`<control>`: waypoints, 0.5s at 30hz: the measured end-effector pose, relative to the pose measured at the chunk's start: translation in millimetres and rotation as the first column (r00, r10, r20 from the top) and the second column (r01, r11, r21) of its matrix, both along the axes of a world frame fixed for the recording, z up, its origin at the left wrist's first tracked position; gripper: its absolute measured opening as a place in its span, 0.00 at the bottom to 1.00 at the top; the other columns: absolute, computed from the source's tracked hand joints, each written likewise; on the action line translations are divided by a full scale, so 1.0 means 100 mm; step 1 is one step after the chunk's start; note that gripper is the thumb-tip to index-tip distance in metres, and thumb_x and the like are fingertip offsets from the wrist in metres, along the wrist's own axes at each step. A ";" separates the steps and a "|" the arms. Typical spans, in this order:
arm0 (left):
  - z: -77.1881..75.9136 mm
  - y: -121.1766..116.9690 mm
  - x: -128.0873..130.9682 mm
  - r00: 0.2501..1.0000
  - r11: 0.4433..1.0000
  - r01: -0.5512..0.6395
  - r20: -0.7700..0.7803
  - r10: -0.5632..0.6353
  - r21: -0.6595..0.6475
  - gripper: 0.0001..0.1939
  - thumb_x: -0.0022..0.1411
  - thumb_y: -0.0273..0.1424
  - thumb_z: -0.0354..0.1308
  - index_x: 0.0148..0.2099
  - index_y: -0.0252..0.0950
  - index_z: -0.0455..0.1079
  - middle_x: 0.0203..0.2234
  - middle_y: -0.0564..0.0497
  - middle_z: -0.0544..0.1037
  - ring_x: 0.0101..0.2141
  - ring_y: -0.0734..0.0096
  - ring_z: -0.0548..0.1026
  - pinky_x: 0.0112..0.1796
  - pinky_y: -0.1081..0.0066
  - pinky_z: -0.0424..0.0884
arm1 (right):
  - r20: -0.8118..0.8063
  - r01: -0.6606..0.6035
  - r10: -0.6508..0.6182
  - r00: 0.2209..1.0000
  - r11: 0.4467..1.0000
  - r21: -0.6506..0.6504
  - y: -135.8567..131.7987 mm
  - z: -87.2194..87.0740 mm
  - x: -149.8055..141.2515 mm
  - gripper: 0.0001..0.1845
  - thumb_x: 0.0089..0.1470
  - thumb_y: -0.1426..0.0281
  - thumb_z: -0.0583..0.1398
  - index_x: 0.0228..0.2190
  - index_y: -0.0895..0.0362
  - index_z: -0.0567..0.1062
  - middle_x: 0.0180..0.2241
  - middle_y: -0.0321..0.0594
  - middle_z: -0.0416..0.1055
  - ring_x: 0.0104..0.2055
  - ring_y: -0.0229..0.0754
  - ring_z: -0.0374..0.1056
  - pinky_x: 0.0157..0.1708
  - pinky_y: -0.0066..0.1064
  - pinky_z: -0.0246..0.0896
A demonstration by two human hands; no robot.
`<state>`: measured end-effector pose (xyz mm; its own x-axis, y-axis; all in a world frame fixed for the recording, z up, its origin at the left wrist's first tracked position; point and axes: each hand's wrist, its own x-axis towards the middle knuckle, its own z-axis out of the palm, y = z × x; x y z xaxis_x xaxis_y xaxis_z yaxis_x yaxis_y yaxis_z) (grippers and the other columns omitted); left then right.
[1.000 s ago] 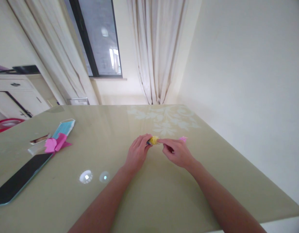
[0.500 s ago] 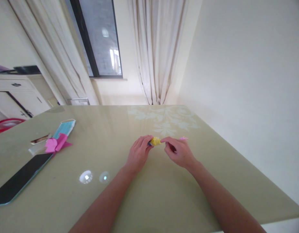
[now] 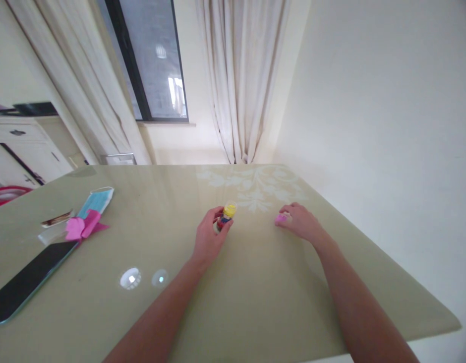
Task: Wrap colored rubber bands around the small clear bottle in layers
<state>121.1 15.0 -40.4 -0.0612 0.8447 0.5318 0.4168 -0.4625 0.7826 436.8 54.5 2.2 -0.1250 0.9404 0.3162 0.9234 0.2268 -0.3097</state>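
Note:
My left hand (image 3: pixel 209 237) is closed round a small object with a yellow crumpled top and a red and blue body (image 3: pixel 226 215), held just above the green table (image 3: pixel 233 292). Off to the right, my right hand (image 3: pixel 301 222) rests on the table with its fingertips closed on a small pink piece (image 3: pixel 281 218). The two hands are well apart.
At the left of the table lie a blue face mask (image 3: pixel 94 199), a pink paper bow (image 3: pixel 81 227), a small packet (image 3: pixel 56 220) and a long black-faced panel (image 3: pixel 26 280). Curtains and a window stand behind; a white wall runs along the right edge.
My right hand has let go of the yellow object and moved right to the pink piece. My left hand now holds the yellow-topped object alone, more upright.

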 end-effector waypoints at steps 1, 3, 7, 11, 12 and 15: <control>0.01 0.00 -0.01 1.000 1.000 -0.007 -0.015 0.008 0.012 0.18 0.66 0.34 0.64 0.56 0.38 0.69 0.48 0.44 0.81 0.46 0.61 0.82 0.50 0.56 0.78 | 0.004 -0.024 0.024 1.000 0.997 -0.070 0.02 -0.03 0.02 0.09 0.48 0.68 0.70 0.34 0.55 0.82 0.35 0.46 0.78 0.36 0.47 0.73 0.37 0.35 0.66; 0.02 -0.02 -0.02 0.998 0.999 -0.021 -0.059 0.024 0.046 0.19 0.66 0.33 0.64 0.58 0.39 0.69 0.49 0.44 0.80 0.46 0.61 0.81 0.49 0.57 0.78 | -0.104 -0.117 0.104 0.989 0.985 -0.126 0.01 -0.05 -0.04 0.08 0.50 0.71 0.68 0.36 0.56 0.82 0.35 0.44 0.79 0.36 0.46 0.74 0.39 0.36 0.68; 0.06 -0.07 -0.01 0.977 0.993 -0.007 -0.213 0.031 0.114 0.18 0.66 0.30 0.64 0.58 0.41 0.70 0.48 0.46 0.79 0.47 0.61 0.79 0.49 0.59 0.77 | -0.572 -0.372 0.310 0.759 0.928 0.009 -0.10 0.05 -0.41 0.18 0.55 0.64 0.68 0.47 0.56 0.79 0.42 0.44 0.80 0.42 0.45 0.77 0.48 0.39 0.73; 0.05 -0.09 0.01 0.947 0.988 0.032 -0.320 0.018 0.153 0.18 0.66 0.27 0.64 0.57 0.42 0.71 0.48 0.46 0.79 0.48 0.60 0.77 0.50 0.60 0.76 | -0.716 -0.477 0.394 0.576 0.873 0.097 -0.24 0.11 -0.76 0.21 0.53 0.61 0.71 0.48 0.54 0.80 0.45 0.44 0.81 0.45 0.45 0.78 0.50 0.39 0.74; 0.04 -0.09 0.01 0.940 0.986 0.041 -0.340 0.017 0.162 0.19 0.66 0.27 0.64 0.58 0.42 0.71 0.48 0.46 0.79 0.48 0.60 0.77 0.50 0.60 0.76 | -0.718 -0.490 0.409 0.563 0.865 0.109 -0.26 0.10 -0.81 0.21 0.53 0.61 0.72 0.47 0.54 0.80 0.45 0.43 0.81 0.45 0.45 0.78 0.50 0.39 0.75; 0.03 -0.09 0.00 0.915 0.979 0.054 -0.403 0.030 0.195 0.19 0.65 0.26 0.65 0.58 0.41 0.72 0.49 0.45 0.79 0.48 0.59 0.76 0.50 0.59 0.75 | -0.704 -0.507 0.440 0.558 0.852 0.130 -0.29 0.06 -0.86 0.20 0.52 0.62 0.73 0.46 0.53 0.82 0.46 0.43 0.80 0.47 0.45 0.77 0.52 0.40 0.75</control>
